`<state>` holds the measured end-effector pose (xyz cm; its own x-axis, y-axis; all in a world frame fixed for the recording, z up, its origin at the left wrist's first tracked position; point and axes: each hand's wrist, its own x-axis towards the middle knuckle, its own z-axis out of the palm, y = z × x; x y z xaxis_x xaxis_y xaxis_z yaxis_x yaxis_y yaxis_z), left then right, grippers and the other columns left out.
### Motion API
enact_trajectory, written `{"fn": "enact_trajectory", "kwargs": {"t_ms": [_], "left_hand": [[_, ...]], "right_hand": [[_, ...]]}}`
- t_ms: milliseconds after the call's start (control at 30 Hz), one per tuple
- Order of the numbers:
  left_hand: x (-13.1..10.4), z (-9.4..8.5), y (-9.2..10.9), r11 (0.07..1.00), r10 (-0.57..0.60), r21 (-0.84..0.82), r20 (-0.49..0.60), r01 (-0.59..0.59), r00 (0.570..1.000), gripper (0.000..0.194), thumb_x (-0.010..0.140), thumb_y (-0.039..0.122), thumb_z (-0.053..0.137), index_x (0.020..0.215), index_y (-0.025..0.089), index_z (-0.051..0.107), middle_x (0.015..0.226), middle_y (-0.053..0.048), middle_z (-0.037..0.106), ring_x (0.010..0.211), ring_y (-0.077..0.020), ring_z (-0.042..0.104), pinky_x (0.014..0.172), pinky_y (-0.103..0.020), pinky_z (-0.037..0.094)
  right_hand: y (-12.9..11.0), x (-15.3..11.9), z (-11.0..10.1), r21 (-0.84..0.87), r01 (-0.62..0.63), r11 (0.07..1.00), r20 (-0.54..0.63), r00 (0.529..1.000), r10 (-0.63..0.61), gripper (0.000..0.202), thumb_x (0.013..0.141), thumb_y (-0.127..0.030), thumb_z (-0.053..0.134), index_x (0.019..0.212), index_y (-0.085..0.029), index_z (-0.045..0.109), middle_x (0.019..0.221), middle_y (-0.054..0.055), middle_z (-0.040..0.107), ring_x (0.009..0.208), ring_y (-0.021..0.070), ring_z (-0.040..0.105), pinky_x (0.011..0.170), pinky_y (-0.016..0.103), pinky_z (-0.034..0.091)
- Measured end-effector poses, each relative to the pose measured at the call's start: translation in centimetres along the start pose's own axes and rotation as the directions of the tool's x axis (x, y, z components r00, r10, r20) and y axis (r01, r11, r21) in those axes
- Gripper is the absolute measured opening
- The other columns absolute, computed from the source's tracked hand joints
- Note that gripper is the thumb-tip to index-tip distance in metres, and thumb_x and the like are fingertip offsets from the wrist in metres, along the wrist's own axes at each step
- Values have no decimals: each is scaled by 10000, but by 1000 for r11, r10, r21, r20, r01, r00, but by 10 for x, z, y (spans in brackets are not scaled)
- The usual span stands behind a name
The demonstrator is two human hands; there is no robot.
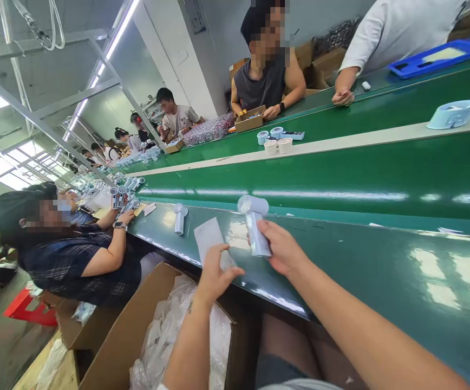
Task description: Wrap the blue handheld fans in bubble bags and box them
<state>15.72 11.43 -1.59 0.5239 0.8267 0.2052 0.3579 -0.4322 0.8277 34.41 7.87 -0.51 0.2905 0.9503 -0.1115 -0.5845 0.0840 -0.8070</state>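
A light blue handheld device (pixel 259 238) with a round head stands upright in my right hand (pixel 281 246), whose fingers wrap its handle above the dark green bench. To its left, my left hand (pixel 217 273) has thumb and fingers spread apart. Behind those fingers lies a flat whitish pouch (pixel 208 236); whether the fingertips touch it is hard to tell. A second light blue device (pixel 180 219) is on the bench further left.
An open carton (pixel 127 325) of clear plastic bags sits below the bench edge. People work at left and across the green belt (pixel 332 176). On the divider stand small cups (pixel 285 144) and a blue part (pixel 452 115).
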Motion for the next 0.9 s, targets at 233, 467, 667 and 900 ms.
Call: {"fn": "enact_trajectory", "kwargs": {"t_ms": [233,467,667,900], "left_hand": [[14,-27,-59,992,-111,56,-9,111,994,104,673,293,718,729,205,705,887,-69,662,928,-225,586,922,-375,419],[26,-4,-33,989,-131,-70,9,131,991,237,710,404,682,649,176,702,772,-42,592,796,-168,548,817,-306,430],[36,9,6,955,-181,-183,268,235,946,373,691,503,695,706,130,702,582,5,534,533,-99,441,531,-239,356],[11,32,27,868,-171,-479,-36,133,985,290,703,402,755,805,156,641,696,15,592,621,-84,506,609,-210,397]], "right_hand": [[-9,-69,-33,89,-341,936,265,914,308,436,586,-396,843,920,-214,629,866,36,680,737,174,641,700,336,560],[38,-90,-26,-112,-450,886,392,799,456,774,568,-304,847,1240,-195,479,794,-21,660,698,142,633,635,250,456],[29,-82,-35,-95,-420,903,417,807,419,722,568,-274,810,1240,-194,557,848,-12,677,739,140,627,671,247,451],[18,-94,-73,103,-432,896,287,875,389,460,642,-249,775,1076,-187,636,871,20,690,705,153,656,605,256,520]]}}
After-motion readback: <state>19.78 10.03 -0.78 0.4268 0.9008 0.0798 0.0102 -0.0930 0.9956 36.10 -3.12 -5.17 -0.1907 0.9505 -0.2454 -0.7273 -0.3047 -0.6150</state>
